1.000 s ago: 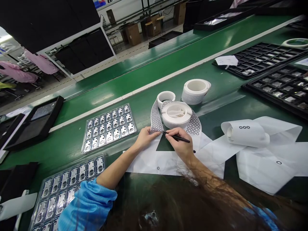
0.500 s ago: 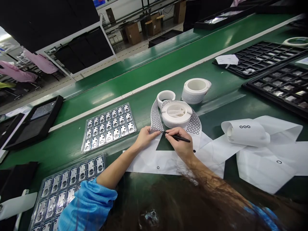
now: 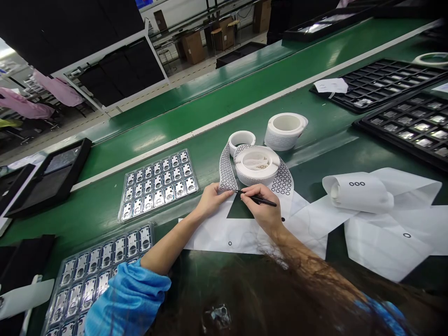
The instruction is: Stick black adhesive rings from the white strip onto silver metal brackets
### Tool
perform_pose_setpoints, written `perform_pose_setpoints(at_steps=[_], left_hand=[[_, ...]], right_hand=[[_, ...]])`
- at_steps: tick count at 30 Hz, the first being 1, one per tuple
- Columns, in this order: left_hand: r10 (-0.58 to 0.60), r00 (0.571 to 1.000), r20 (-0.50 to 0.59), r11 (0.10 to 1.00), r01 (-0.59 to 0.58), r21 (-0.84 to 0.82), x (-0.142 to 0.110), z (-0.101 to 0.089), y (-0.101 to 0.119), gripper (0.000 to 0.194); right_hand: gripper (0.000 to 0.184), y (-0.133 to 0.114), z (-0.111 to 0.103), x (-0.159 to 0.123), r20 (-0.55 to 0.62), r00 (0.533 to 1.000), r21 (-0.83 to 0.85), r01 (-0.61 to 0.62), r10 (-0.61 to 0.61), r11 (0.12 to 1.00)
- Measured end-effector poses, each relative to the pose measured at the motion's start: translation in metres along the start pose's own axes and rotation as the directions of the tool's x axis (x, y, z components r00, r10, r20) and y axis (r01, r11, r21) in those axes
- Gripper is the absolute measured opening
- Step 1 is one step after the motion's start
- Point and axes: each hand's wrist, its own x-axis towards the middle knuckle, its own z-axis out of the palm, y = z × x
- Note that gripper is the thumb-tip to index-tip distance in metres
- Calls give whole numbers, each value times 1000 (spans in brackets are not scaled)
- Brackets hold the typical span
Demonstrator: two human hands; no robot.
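My left hand (image 3: 211, 199) pinches the lower end of a white strip of black ring stickers (image 3: 227, 170). A pair of black tweezers (image 3: 262, 200) is gripped in my right hand (image 3: 262, 208), its tip touching or very near the strip's end beside my left fingertips. The strip runs up to a small white roll (image 3: 242, 138). In front of that stands a larger sticker roll (image 3: 257, 173), with another ringed strip (image 3: 283, 179) hanging on its right. White backing paper (image 3: 224, 235) with a single ring on it lies beneath my hands.
Clear trays of metal plates (image 3: 159, 184) (image 3: 101, 266) lie to the left. A third roll (image 3: 285, 133) stands behind. Crumpled backing paper (image 3: 360, 193) lies on the right, black gridded trays (image 3: 413, 123) beyond it. Black foam boxes (image 3: 56, 179) sit far left.
Almost nothing differs. Both hands, the tweezers and the strip keep their places; the view has shifted very slightly.
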Motion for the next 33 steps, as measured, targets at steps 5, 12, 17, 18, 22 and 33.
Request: perform_pose_setpoints(at_steps=[5,12,17,18,22,33], left_hand=[[17,1000,-15,999,-17,28,0,0,1,31],[28,998,-47,998,-26,49,-3,1,6,28],[37,998,-43,997,-34,71,-3,1,7,29],[39,998,-41,996,-36,78,-3,1,7,29],[51,998,-45,994,-46,103,-2,1,6,30],[56,997,-56,990,-48,130,-2,2,5,32]], right_hand=[[10,-1,1,0,25,1000,8,8,-8,1000],[11,-1,-1,0,4,999,-24,48,-48,999],[11,0,-1,1,9,998,-32,68,-68,997],[11,0,0,1,11,997,-32,70,-70,997],[11,1,0,2,9,998,-32,66,-66,997],[11,0,0,1,-5,1000,-16,-22,22,1000]])
